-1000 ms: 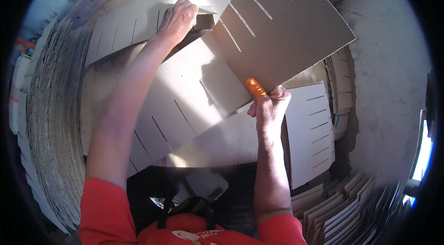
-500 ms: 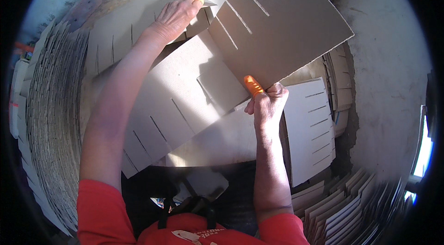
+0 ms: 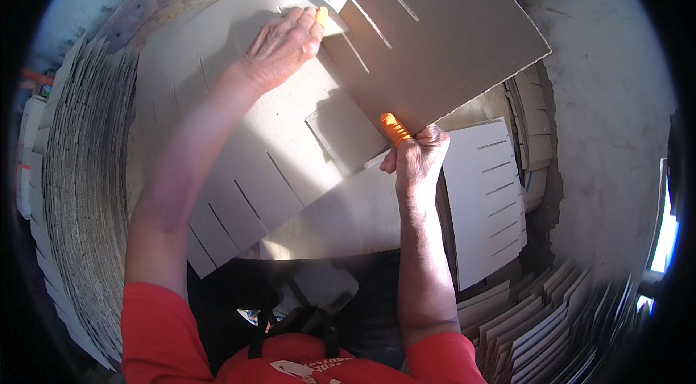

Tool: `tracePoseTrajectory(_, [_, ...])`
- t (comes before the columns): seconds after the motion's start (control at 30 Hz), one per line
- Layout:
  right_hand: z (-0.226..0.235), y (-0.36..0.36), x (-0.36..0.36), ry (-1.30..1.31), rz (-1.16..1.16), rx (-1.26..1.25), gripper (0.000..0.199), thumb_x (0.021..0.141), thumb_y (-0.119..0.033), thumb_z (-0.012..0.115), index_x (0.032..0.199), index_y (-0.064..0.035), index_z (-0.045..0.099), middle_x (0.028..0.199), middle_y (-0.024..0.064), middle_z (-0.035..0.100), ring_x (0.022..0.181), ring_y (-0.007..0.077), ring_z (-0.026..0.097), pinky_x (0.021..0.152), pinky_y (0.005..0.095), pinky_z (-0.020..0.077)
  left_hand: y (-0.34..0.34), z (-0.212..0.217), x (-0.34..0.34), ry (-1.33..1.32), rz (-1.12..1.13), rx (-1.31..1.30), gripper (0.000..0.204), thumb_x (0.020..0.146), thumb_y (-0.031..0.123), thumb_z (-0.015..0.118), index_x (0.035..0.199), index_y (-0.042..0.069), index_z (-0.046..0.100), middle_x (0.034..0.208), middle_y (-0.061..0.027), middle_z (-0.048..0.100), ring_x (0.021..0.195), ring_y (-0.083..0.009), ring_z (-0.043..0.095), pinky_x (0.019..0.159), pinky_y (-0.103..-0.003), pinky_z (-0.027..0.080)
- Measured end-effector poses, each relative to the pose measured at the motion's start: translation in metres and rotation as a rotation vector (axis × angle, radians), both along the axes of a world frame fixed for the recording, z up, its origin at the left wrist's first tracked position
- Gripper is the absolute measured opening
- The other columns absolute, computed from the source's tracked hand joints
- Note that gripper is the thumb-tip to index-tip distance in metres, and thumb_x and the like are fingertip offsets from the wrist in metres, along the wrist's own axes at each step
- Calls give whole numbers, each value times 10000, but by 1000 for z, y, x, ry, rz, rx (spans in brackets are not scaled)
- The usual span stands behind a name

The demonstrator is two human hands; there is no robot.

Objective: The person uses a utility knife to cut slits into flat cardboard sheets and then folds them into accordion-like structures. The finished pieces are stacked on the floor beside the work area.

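My right hand (image 3: 417, 156) is closed on the lower edge of a raised, slotted cardboard sheet (image 3: 442, 36), with an orange finger cover pressed against its face. My left hand (image 3: 286, 51) is closed at the near edge of a pale far cardboard sheet (image 3: 177, 43), and an orange cover shows on one finger. Its fingertips are partly hidden. Beneath both hands lies another slotted cardboard sheet (image 3: 254, 167), tilted across the work surface. A small cardboard rectangle (image 3: 346, 134) rests against the raised sheet's foot.
A tall stack of cardboard sheets (image 3: 87, 188) stands at the left. Slotted white sheets (image 3: 486, 203) lie to the right of my right forearm, with more upright cardboard pieces (image 3: 536, 326) at the lower right. A wall (image 3: 602, 116) rises at the right.
My left hand has come nearer to me, and the far sheet has slid the same way, overlapping the sheet below. My right hand and the raised sheet have barely shifted.
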State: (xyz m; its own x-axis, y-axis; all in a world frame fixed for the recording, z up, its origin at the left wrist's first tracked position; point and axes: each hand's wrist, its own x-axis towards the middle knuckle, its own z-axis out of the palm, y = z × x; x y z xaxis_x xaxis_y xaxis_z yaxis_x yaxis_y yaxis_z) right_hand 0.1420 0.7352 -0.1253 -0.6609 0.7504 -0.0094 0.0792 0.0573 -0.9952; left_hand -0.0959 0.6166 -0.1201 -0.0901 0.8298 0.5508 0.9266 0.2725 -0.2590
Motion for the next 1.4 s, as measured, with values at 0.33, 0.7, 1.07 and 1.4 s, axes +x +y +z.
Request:
tracePoseTrajectory(0.33, [12, 4, 3, -83, 60, 43, 107, 837, -84, 733, 800, 9, 695, 565, 18, 596, 431, 55, 471, 411, 221, 381, -10, 19, 63, -47, -18, -139, 388, 787, 14, 594, 1155, -107, 565, 1076, -188, 611, 948, -255, 607, 686, -343, 567])
tracePoseTrajectory(0.7, [33, 21, 15, 67, -38, 70, 110, 821, -41, 724, 727, -14, 676, 560, -51, 529, 541, 15, 400, 480, 218, 333, -9, -2, 58, -232, -33, -183, 327, 795, 55, 617, 1082, -102, 611, 1096, -189, 620, 887, -254, 606, 675, -365, 553])
tracePoseTrajectory(1.07, [46, 20, 16, -7, -54, -146, 45, 827, -57, 714, 843, -24, 741, 479, -45, 496, 354, 29, 377, 332, 228, 265, -12, -6, 69, -76, -124, -36, 391, 704, 40, 634, 1069, -100, 621, 1097, -206, 618, 842, -248, 583, 699, -377, 529])
tracePoseTrajectory(1.4, [40, 12, 5, 45, -164, -56, 189, 820, 118, 523, 815, 14, 680, 543, 17, 517, 333, 48, 325, 313, 240, 251, -25, 12, 151, 117, -300, -79, 328, 679, 105, 671, 953, -76, 665, 1009, -175, 633, 855, -226, 581, 648, -271, 539])
